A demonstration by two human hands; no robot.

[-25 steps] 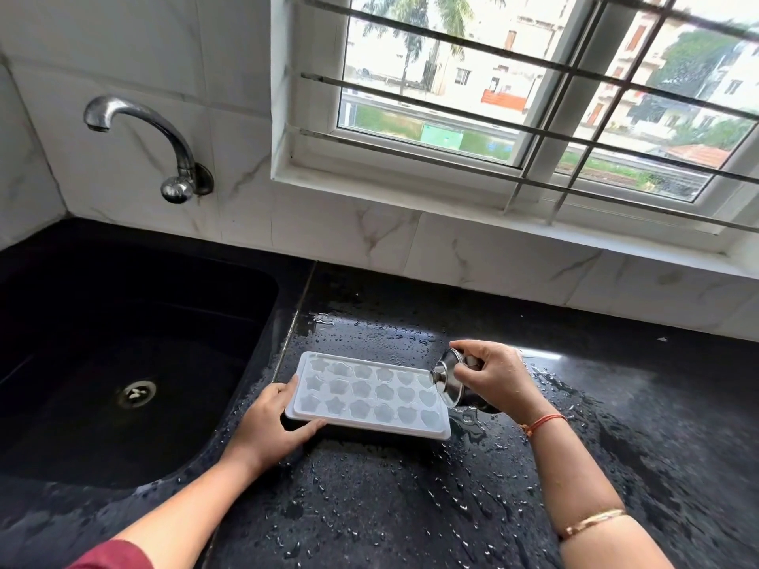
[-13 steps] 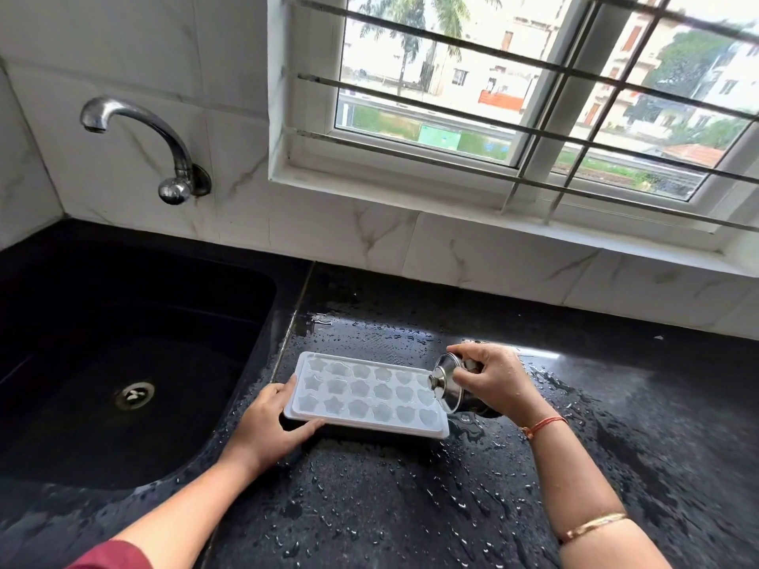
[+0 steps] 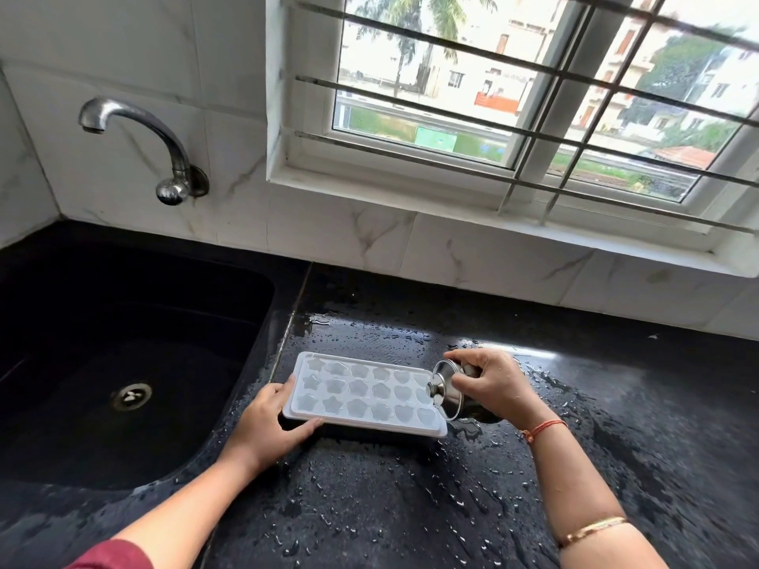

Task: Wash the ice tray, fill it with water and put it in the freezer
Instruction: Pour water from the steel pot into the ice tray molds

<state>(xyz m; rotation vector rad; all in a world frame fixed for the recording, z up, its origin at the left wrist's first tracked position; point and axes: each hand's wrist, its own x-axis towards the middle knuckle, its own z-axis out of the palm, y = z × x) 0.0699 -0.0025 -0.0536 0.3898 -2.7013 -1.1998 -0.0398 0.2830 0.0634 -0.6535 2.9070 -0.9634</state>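
On wet counter [image 3: 410, 507]: left hand [image 3: 263, 425] grip pinching ice tray [image 3: 365, 394]; right hand [image 3: 493, 388] grip clasping half-hidden steel cup [image 3: 449, 394].

A black sink [image 3: 49, 404] with a round metal drain [image 3: 132, 396] is set into a black stone counter [image 3: 410, 507] that is wet with scattered water drops. A curved metal tap [image 3: 135, 129] comes out of the white marble-look tiled wall [image 3: 123, 55] above the sink, its spout pointing down and to the left. To the right of the tap, a white-framed window [image 3: 530, 158] with horizontal and vertical metal bars [image 3: 451, 41] sits above a white sill [image 3: 493, 236], and through it show buildings, trees and a strip of green.
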